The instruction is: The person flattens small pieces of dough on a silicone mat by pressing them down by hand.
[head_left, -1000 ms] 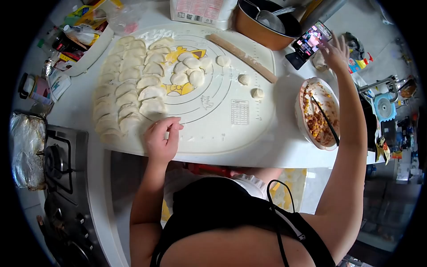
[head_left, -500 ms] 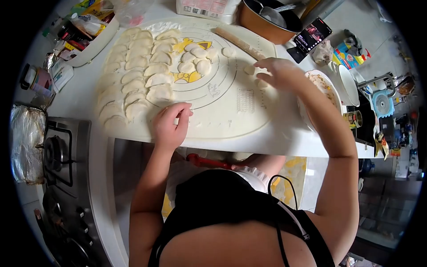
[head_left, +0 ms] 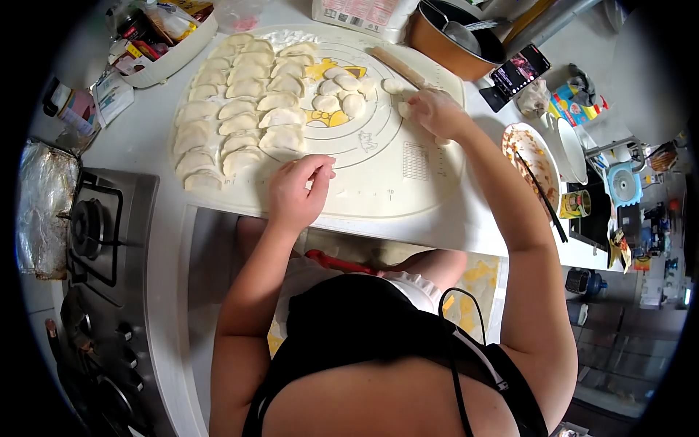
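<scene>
My left hand [head_left: 297, 191] rests at the front edge of the pale mat [head_left: 357, 197], its fingers curled together; whether anything small is between them is hidden. At the mat's right side, my right hand [head_left: 437, 114] closes its fingertips on a small piece of dough [head_left: 405, 109]. Just beyond that hand lies the wooden rolling pin [head_left: 397, 67], near another dough piece [head_left: 393, 86]. Several flat dough rounds [head_left: 354, 105] are grouped mid-mat. Rows of folded dumplings [head_left: 282, 138] cover the mat's left part.
A bowl of filling [head_left: 518, 138] with dark chopsticks [head_left: 542, 195] stands at the right. Behind are an orange pot [head_left: 455, 60], a lit phone [head_left: 520, 70] and a flour bag [head_left: 364, 13]. A gas stove [head_left: 109, 240] is at the left, below a basket [head_left: 171, 64].
My right hand has come down from the phone to the dough pieces on the mat and closed there. My left hand has kept its place by the mat's edge. The view has shifted.
</scene>
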Demonstrator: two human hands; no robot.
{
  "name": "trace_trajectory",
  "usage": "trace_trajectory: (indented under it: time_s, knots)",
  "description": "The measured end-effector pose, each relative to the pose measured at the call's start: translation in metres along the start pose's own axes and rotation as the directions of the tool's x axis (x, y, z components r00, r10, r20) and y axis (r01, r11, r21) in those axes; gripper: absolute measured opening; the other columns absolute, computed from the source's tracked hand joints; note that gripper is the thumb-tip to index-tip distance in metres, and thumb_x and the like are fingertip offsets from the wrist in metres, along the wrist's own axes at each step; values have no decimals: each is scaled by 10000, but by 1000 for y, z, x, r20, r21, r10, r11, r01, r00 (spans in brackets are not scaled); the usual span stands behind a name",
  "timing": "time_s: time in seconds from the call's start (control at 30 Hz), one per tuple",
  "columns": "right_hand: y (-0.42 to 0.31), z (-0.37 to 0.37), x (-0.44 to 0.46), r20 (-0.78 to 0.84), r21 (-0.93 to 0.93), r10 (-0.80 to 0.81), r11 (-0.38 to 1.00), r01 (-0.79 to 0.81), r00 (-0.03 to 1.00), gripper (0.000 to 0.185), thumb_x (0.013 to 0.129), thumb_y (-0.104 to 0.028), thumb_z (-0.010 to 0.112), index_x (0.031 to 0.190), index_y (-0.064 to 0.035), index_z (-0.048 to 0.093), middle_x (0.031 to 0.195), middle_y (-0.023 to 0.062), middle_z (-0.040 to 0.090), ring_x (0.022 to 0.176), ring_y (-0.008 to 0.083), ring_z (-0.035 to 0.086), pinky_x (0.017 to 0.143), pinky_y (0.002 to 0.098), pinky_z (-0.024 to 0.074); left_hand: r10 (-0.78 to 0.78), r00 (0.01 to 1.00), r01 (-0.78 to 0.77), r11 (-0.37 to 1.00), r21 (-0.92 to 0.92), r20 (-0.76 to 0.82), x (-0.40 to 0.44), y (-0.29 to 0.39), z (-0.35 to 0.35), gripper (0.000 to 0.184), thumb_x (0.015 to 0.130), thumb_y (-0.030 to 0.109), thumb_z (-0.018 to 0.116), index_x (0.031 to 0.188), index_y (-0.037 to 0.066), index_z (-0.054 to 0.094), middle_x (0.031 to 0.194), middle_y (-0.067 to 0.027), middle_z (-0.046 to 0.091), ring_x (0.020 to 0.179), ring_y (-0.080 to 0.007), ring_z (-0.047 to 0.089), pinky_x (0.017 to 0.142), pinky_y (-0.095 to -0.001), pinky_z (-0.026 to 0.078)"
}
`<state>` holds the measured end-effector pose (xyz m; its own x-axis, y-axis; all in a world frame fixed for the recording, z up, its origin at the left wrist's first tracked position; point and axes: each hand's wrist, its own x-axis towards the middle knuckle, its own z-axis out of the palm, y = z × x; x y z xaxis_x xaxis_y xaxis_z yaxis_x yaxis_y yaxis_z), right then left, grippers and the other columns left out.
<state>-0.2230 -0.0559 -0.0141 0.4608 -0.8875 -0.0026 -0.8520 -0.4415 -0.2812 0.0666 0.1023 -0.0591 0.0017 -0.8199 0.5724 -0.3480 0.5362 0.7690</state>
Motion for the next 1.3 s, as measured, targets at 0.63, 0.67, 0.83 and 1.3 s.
trace_trajectory:
  time_s: [0.63,0.67,0.83,1.3]
  knots:
    - [-31,16,-4,-92,-137,-40,990,27,995,206,865,-164,609,1046,-104,687,1060,139,670,1023,332,615,913,420,485,-12,1000,12,1000,-29,-14,0,1,1,73,891,31,624,946,9,666,755,-89,706,682,-197,692,621,-298,538]
    - [-39,20,-11,-84,-68,-158,986,152,984,204,856,-150,621,1044,-103,685,1056,131,671,1014,328,614,913,419,485,-12,1000,12,1000,-12,-2,0,1,0,75,890,29,625,947,7,667,755,-89,706,682,-198,692,622,-300,539]
    - [-80,18,-50,44,154,-405,906,394,913,250,774,-48,688,1017,-105,683,1047,100,670,1026,305,611,933,403,481,-7,1000,7,1000,-3,8,-1,0,0,78,887,25,627,947,5,672,754,-88,706,678,-201,690,623,-302,540]
    - [-91,36,-68,-42,13,-158,987,159,987,372,832,-293,725,1110,-91,582,1043,137,624,1012,355,590,890,424,490,-4,1000,4,1000,9,5,0,3,-2,75,885,27,628,941,8,674,742,-79,707,666,-196,683,633,-303,533]
